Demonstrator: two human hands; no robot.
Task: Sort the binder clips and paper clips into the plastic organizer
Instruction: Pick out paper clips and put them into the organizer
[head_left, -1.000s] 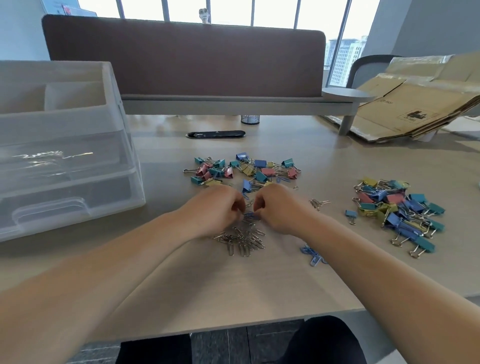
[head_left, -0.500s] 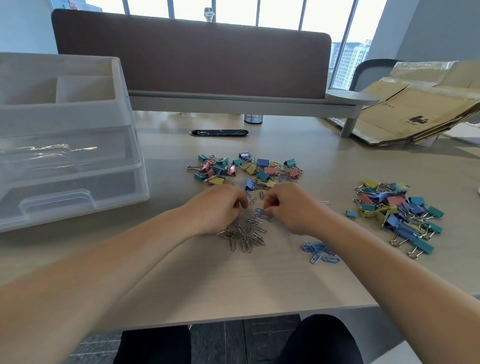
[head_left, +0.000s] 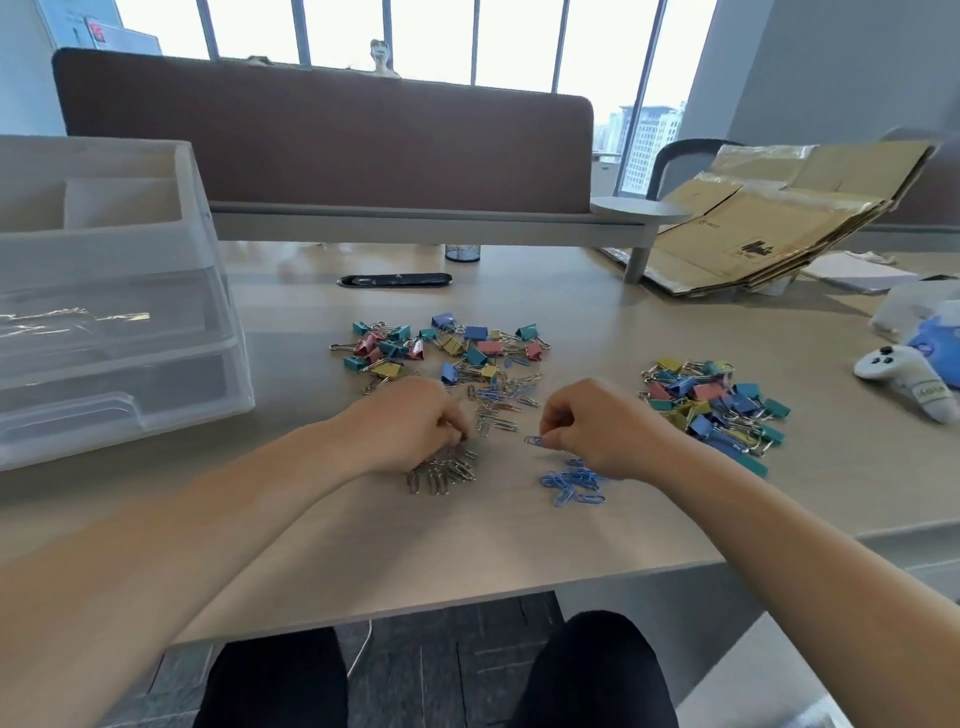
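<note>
Your hands are apart on the counter (head_left: 519, 540). Your right hand (head_left: 597, 426) pinches one blue paper clip (head_left: 532, 440) just above the blue pile (head_left: 571, 480). Your left hand (head_left: 410, 426) has its fingers curled down onto the silver pile (head_left: 441, 470); I cannot tell whether it grips a clip there.

From the head view, you look to be pre-sorting paper clips by colour, and that is only partly done. A loose scatter of mixed paper clips (head_left: 501, 400) lies between and just beyond your hands. The binder clips sit in two heaps, the far heap (head_left: 447, 345) behind that scatter and the right heap (head_left: 717, 405) beside your right wrist, both mixed in colour.

The plastic organizer (head_left: 114, 291) stands well apart at your left. I can make out no clips in it, though its walls are cloudy. By my reading you are early on, and every move into the organizer is left to do.
</note>
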